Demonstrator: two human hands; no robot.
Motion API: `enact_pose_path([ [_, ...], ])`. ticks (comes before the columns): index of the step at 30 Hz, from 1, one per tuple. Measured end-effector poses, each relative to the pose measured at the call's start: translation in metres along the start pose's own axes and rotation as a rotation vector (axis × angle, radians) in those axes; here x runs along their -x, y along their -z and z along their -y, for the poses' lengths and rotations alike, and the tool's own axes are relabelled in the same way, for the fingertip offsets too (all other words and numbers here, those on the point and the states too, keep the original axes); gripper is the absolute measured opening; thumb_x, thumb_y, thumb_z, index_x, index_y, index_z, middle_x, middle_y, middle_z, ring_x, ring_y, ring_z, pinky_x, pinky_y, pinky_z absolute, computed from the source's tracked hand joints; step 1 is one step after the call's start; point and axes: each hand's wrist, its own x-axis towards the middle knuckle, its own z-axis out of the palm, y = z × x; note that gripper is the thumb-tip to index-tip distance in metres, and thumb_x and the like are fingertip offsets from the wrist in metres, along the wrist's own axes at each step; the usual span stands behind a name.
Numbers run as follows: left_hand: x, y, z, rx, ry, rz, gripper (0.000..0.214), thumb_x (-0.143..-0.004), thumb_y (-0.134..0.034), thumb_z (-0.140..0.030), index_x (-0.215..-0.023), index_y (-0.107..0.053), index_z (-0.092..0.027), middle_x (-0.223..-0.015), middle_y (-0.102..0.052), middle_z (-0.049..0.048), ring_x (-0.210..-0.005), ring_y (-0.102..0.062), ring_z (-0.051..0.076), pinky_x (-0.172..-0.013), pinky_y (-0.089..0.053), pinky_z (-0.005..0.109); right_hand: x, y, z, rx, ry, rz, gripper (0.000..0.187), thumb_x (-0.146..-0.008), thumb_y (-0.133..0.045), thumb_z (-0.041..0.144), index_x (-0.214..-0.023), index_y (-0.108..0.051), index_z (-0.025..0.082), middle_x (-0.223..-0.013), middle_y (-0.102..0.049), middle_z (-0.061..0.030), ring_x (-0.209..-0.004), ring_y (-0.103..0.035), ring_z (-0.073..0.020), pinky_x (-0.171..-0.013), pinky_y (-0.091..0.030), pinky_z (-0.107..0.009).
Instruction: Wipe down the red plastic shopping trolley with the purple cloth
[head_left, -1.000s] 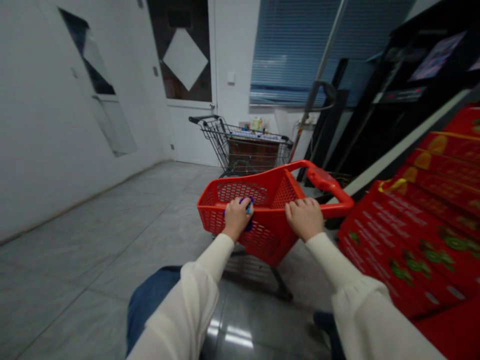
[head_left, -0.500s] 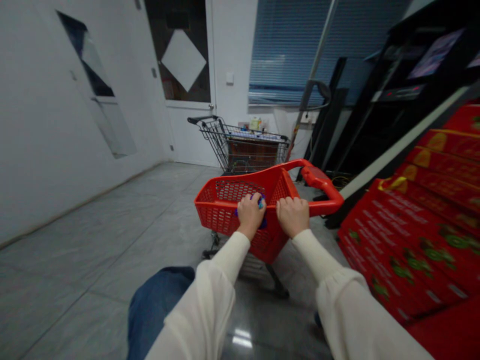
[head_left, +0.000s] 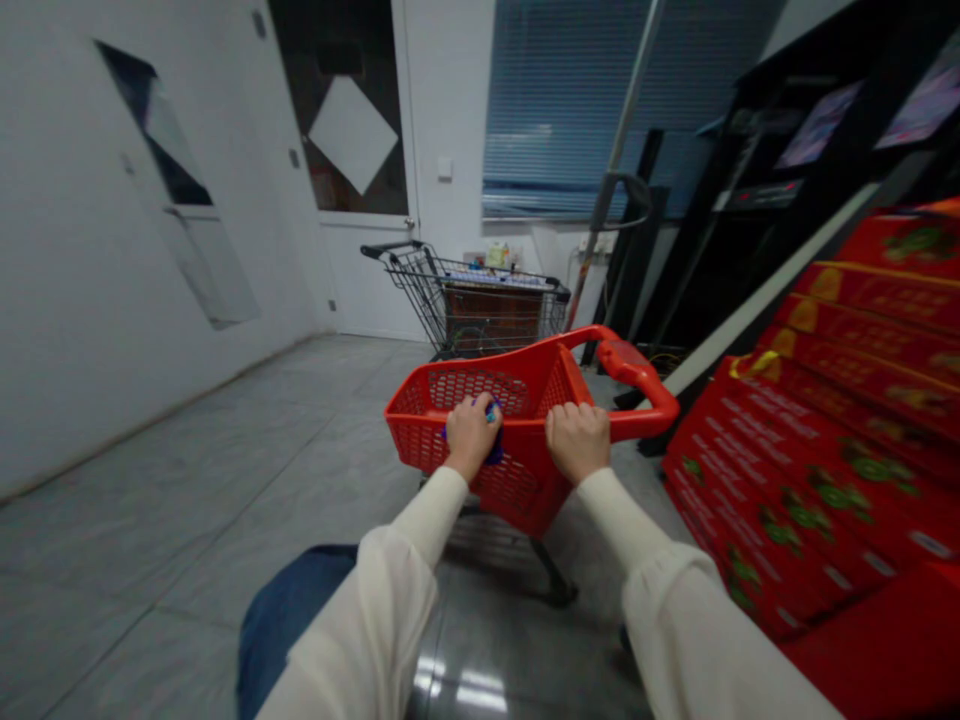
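A small red plastic shopping cart (head_left: 525,395) stands on the tiled floor straight ahead of me. My left hand (head_left: 470,436) is closed over the cart's near rim and also clasps a small blue object (head_left: 492,412) against it. My right hand (head_left: 578,440) is wrapped round the same rim a little to the right. The cart's thick red handle (head_left: 637,375) curves off at the far right, beyond my right hand. White sleeves cover both my arms.
A dark wire shopping cart (head_left: 480,305) with goods in it stands farther off by the white door. Stacked red cartons (head_left: 825,430) line the right side. Dark machines with screens (head_left: 787,160) stand behind them. A white wall runs along the left of the grey floor.
The red cart and both hands have shifted slightly left in view, and my right hand has slid closer to my left along the rim. Both grips have stayed closed.
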Motion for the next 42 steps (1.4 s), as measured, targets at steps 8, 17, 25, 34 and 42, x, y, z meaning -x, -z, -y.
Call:
enact_pose_path([
  [8, 0.009, -0.01, -0.03, 0.102, -0.164, 0.007, 0.028, -0.096, -0.05, -0.04, -0.116, -0.064, -0.028, -0.105, -0.066, 0.0056, -0.095, -0.062, 0.019, -0.085, -0.044, 0.028, 0.003, 0.0, -0.006, 0.006, 0.01, 0.001, 0.031, -0.096, -0.044, 0.026, -0.076, -0.066, 0.017, -0.073, -0.062, -0.0085, -0.075, -0.047, -0.0206, -0.075, -0.022, -0.037],
  [17, -0.006, 0.003, 0.035, 0.011, -0.104, 0.02, 0.027, -0.095, -0.051, -0.039, -0.115, -0.065, -0.028, -0.103, -0.067, 0.0055, -0.095, -0.063, 0.019, -0.084, -0.044, 0.028, 0.007, 0.021, -0.036, 0.055, -0.011, -0.047, 0.029, -0.094, -0.049, 0.032, -0.079, -0.069, 0.018, -0.086, -0.067, -0.0105, -0.091, -0.047, -0.0245, -0.088, -0.024, -0.039],
  [25, 0.006, -0.001, -0.045, 0.157, -0.094, 0.003, 0.024, -0.096, -0.05, -0.04, -0.11, -0.065, -0.028, -0.101, -0.067, 0.0047, -0.094, -0.062, 0.019, -0.084, -0.044, 0.029, 0.004, 0.015, -0.031, 0.077, -0.043, -0.041, 0.03, -0.095, -0.045, 0.029, -0.074, -0.064, 0.019, -0.077, -0.063, -0.0071, -0.079, -0.041, -0.0211, -0.083, -0.02, -0.039],
  [34, 0.006, -0.002, -0.002, 0.174, -0.167, 0.0, 0.028, -0.095, -0.052, -0.039, -0.117, -0.064, -0.026, -0.106, -0.065, 0.0063, -0.099, -0.06, 0.019, -0.091, -0.044, 0.029, 0.006, 0.013, -0.032, 0.043, -0.05, -0.063, 0.03, -0.094, -0.046, 0.027, -0.072, -0.064, 0.018, -0.074, -0.061, -0.0064, -0.079, -0.041, -0.0207, -0.08, -0.02, -0.038],
  [42, -0.001, 0.006, -0.035, 0.219, -0.125, -0.01, 0.022, -0.095, -0.053, -0.036, -0.111, -0.065, -0.027, -0.103, -0.067, 0.0054, -0.097, -0.063, 0.019, -0.086, -0.045, 0.028, -0.001, 0.015, -0.007, 0.004, -0.053, -0.069, 0.028, -0.096, -0.046, 0.027, -0.075, -0.063, 0.019, -0.077, -0.063, -0.0063, -0.081, -0.042, -0.0209, -0.085, -0.019, -0.039],
])
